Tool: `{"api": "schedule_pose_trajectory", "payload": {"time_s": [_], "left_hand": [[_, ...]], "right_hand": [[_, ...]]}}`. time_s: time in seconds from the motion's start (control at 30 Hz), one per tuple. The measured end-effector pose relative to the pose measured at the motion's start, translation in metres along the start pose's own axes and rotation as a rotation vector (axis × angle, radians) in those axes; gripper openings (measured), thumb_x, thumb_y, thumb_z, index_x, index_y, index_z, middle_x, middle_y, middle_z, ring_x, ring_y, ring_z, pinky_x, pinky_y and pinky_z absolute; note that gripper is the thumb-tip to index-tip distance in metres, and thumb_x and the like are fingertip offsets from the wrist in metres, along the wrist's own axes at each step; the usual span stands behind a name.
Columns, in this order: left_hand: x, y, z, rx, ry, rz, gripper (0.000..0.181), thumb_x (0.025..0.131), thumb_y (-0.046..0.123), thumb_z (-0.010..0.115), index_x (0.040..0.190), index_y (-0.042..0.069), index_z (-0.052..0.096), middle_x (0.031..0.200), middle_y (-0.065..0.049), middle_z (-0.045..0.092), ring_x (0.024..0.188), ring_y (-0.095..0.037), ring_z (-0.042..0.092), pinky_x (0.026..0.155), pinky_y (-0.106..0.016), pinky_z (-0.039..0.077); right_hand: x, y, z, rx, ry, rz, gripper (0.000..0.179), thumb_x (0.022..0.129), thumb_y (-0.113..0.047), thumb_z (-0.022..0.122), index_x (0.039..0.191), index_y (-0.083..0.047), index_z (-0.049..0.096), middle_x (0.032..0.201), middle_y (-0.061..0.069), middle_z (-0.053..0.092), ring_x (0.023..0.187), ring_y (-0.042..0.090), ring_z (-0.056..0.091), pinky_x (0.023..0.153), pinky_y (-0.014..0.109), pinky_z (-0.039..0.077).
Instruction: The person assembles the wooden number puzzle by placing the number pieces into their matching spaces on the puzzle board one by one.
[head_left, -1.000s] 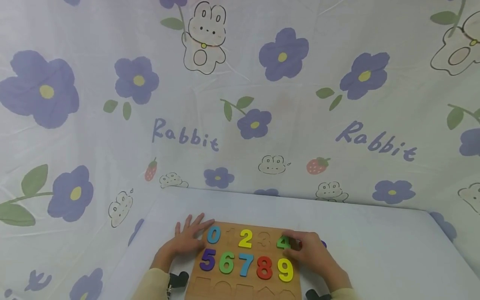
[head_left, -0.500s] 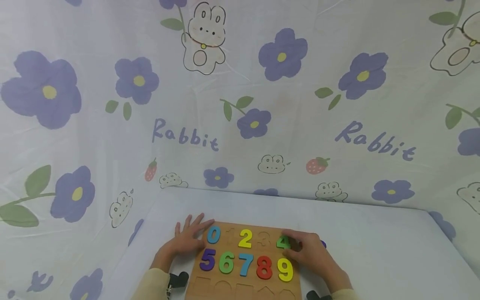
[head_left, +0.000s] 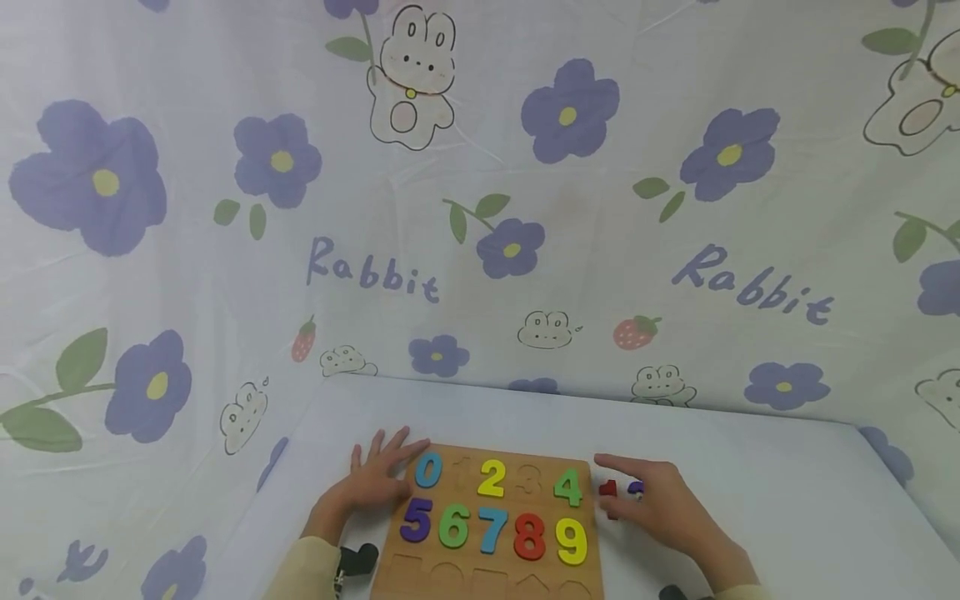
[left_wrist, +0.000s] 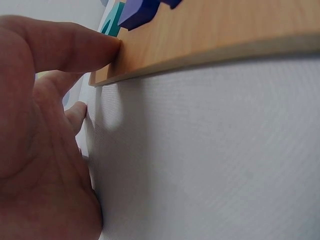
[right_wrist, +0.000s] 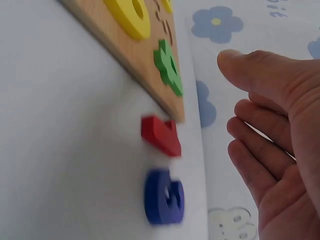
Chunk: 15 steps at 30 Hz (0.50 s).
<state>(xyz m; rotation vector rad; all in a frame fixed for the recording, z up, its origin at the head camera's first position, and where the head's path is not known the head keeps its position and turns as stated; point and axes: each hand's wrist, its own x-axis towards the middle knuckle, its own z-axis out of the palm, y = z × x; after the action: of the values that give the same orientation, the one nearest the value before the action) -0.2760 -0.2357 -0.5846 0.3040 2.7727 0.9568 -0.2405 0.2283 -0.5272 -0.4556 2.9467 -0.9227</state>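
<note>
A wooden number board [head_left: 525, 459] lies on the table, holding coloured numerals in two rows. My left hand [head_left: 371, 483] rests at its left edge with fingers spread; in the left wrist view its thumb [left_wrist: 75, 47] touches the board. A green number 4 [head_left: 567, 487] sits in the top right corner, seen too in the right wrist view. My right hand [head_left: 667, 504] hovers just right of the board, thumb and fingers apart, holding nothing. Beside it lie a red number 1 [right_wrist: 161, 136] and a purple-blue number 3 [right_wrist: 164, 200], partly covered by the hand in the head view.
Outlined recesses for 1 [head_left: 461, 472] and 3 [head_left: 528, 478] show in the top row, and shape recesses [head_left: 490, 581] along the bottom. The white table [head_left: 795, 500] stretches right. A rabbit-and-flower cloth [head_left: 480, 167] hangs behind it.
My right hand has let go of the green 4 and moved right, off the board, toward the loose red 1 and purple 3. The left hand has stayed in place.
</note>
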Motion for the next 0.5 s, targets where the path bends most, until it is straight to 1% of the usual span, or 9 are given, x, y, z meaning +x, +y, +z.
{"api": "schedule_pose_trajectory", "payload": {"time_s": [0.07,0.1,0.17,0.33,0.5], "left_hand": [[0.004,-0.006,0.004,0.015,0.005,0.0,0.082,0.085,0.024,0.072,0.164,0.031,0.053,0.184,-0.012,0.02,0.169,-0.052,-0.006,0.127,-0.078,-0.016],[0.005,-0.007,0.004,0.013,0.005,0.003,0.082,0.085,0.024,0.072,0.164,0.031,0.053,0.184,-0.013,0.021,0.169,-0.053,-0.006,0.127,-0.079,-0.015],[0.008,-0.012,0.007,0.023,0.012,0.002,0.081,0.085,0.026,0.072,0.164,0.032,0.053,0.184,-0.011,0.021,0.169,-0.052,-0.006,0.127,-0.079,-0.015],[0.011,-0.018,0.01,0.016,0.014,-0.005,0.082,0.085,0.026,0.073,0.164,0.032,0.053,0.184,-0.009,0.02,0.17,-0.051,-0.007,0.128,-0.078,-0.016],[0.011,-0.018,0.01,0.021,0.019,-0.006,0.081,0.085,0.025,0.074,0.163,0.032,0.054,0.184,-0.009,0.021,0.17,-0.05,-0.007,0.127,-0.078,-0.016]], "right_hand": [[-0.005,0.005,-0.009,-0.016,-0.004,-0.017,0.059,0.09,-0.028,0.091,0.146,-0.021,0.073,0.143,0.004,0.076,0.126,0.033,0.074,0.106,0.058,0.061],[-0.007,0.009,-0.013,-0.026,-0.003,-0.028,0.059,0.09,-0.027,0.091,0.146,-0.021,0.073,0.143,0.004,0.076,0.131,0.036,0.072,0.107,0.06,0.06],[-0.012,0.015,-0.02,-0.051,-0.003,-0.036,0.059,0.09,-0.029,0.091,0.146,-0.021,0.073,0.143,0.005,0.076,0.135,0.038,0.07,0.108,0.061,0.059],[-0.021,0.03,-0.035,-0.084,-0.005,-0.039,0.061,0.088,-0.031,0.092,0.144,-0.018,0.073,0.141,0.006,0.077,0.134,0.042,0.069,0.106,0.066,0.058],[-0.027,0.041,-0.041,-0.086,-0.015,-0.015,0.059,0.088,-0.028,0.092,0.142,-0.015,0.074,0.14,0.008,0.077,0.135,0.044,0.069,0.107,0.066,0.057]]}}
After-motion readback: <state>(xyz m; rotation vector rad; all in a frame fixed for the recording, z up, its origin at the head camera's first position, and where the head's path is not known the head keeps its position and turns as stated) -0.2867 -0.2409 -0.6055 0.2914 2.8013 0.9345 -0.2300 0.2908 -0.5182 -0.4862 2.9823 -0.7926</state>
